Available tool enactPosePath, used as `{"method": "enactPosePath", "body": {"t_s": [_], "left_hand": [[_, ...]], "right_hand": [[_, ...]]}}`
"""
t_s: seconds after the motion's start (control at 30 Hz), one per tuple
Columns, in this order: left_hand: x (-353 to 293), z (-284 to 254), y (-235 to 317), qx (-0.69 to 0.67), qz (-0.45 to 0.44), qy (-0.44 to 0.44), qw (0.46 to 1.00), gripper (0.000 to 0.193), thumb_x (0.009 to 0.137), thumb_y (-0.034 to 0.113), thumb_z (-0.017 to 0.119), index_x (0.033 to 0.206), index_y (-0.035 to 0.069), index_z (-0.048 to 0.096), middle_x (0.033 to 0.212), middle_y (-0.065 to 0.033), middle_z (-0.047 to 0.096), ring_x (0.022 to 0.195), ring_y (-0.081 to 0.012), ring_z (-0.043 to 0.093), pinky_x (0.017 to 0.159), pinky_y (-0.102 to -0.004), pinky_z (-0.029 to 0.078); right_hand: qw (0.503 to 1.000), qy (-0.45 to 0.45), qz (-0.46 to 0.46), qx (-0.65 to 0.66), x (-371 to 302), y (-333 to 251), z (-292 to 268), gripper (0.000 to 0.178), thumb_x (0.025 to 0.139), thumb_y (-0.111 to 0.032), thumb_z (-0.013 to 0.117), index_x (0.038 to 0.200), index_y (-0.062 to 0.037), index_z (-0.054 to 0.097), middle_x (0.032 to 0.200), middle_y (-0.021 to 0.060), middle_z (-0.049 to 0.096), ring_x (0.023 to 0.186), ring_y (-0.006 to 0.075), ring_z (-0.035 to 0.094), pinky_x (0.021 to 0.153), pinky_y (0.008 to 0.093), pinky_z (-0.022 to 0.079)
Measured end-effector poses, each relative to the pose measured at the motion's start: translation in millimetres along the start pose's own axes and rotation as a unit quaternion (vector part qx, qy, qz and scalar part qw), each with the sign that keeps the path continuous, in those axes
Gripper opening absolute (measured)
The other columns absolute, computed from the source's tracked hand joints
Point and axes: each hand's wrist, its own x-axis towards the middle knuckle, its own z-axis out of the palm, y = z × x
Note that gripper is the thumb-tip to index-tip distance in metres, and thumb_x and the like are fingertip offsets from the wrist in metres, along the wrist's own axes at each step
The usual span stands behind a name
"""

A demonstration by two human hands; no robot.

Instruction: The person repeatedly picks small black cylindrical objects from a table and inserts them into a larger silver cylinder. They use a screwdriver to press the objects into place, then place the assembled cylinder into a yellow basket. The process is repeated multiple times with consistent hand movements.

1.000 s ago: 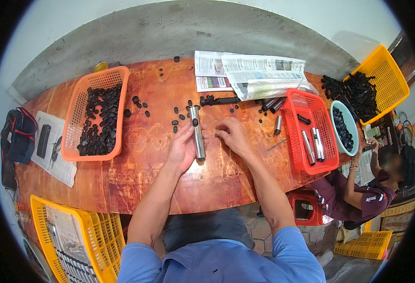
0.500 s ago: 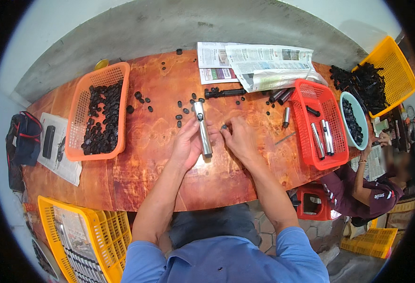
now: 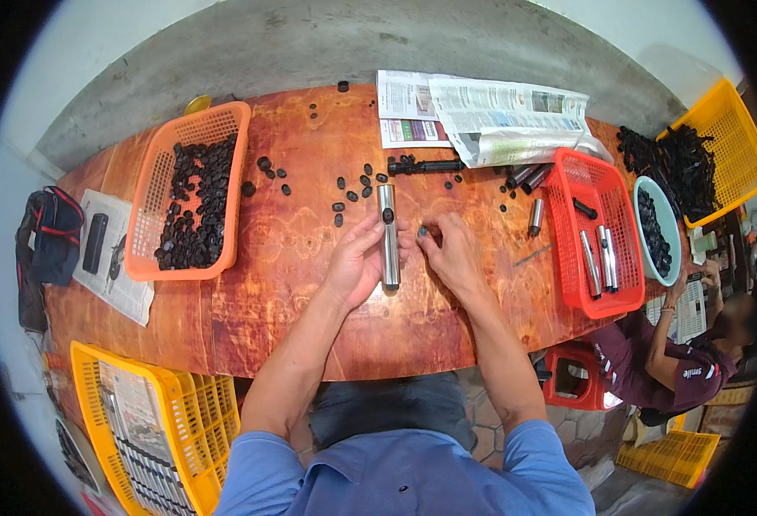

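Observation:
My left hand (image 3: 354, 265) is closed around a shiny silver metal tube (image 3: 389, 258), its far end pointing away from me. An oval black button (image 3: 388, 216) sits on the tube's upper side near my thumb. Just to the right, my right hand (image 3: 456, 260) pinches a small dark piece (image 3: 423, 231) between thumb and fingertips, apart from the tube. Beyond the tube several loose black oval caps (image 3: 339, 207) lie scattered on the wooden table (image 3: 309, 331).
An orange basket (image 3: 140, 225) of black caps stands left. To the right are a red basket (image 3: 578, 288) with silver tubes, a pale blue bowl (image 3: 668, 222) and a yellow basket (image 3: 750, 129). Newspaper (image 3: 516, 112) lies at the back; a co-worker (image 3: 653, 353) sits at right.
The tube in my left hand has turned from a slight slant to nearly straight away from me. My right hand keeps its pinch on the small piece. The whole view has shifted slightly.

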Motion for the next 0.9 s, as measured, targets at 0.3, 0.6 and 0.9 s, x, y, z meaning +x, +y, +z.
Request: {"method": "enactPosePath", "body": {"t_s": [0.3, 0.6, 0.9], "left_hand": [[-2.3, 5.1, -0.7, -0.014, -0.011, -0.013, 1.000, 0.030, 0.105, 0.014, 0.048, 0.132, 0.000, 0.049, 0.113, -0.0153, 0.064, 0.095, -0.0254, 0.069, 0.084, -0.0385, 0.058], [-2.0, 2.9, -11.0, -0.009, -0.024, -0.044, 0.999, 0.040, 0.106, 0.010, 0.047, 0.144, 0.001, 0.042, 0.122, -0.0099, 0.061, 0.106, -0.0198, 0.064, 0.088, -0.0393, 0.057], [-2.8, 2.7, -16.0, 0.088, -0.007, -0.034, 0.996, 0.039, 0.107, 0.015, 0.047, 0.144, 0.003, 0.042, 0.114, -0.0074, 0.061, 0.097, -0.0142, 0.064, 0.079, -0.0298, 0.057]], "right_hand": [[0.999, 0.041, -0.014, 0.004, 0.4, 2.7, 0.3, 0.024, 0.081, -0.009, 0.075, 0.103, -0.0018, 0.067, 0.094, 0.0160, 0.064, 0.087, 0.0330, 0.065, 0.073, 0.0423, 0.052], [0.972, 0.121, -0.190, 0.073, -5.3, -24.3, -1.7, 0.027, 0.078, -0.004, 0.077, 0.103, -0.0052, 0.067, 0.096, 0.0098, 0.066, 0.081, 0.0259, 0.064, 0.069, 0.0370, 0.046], [0.947, 0.146, -0.286, -0.018, -7.6, -21.7, -5.2, 0.026, 0.077, 0.000, 0.078, 0.102, -0.0007, 0.071, 0.090, 0.0118, 0.068, 0.072, 0.0267, 0.065, 0.062, 0.0357, 0.051]]}}
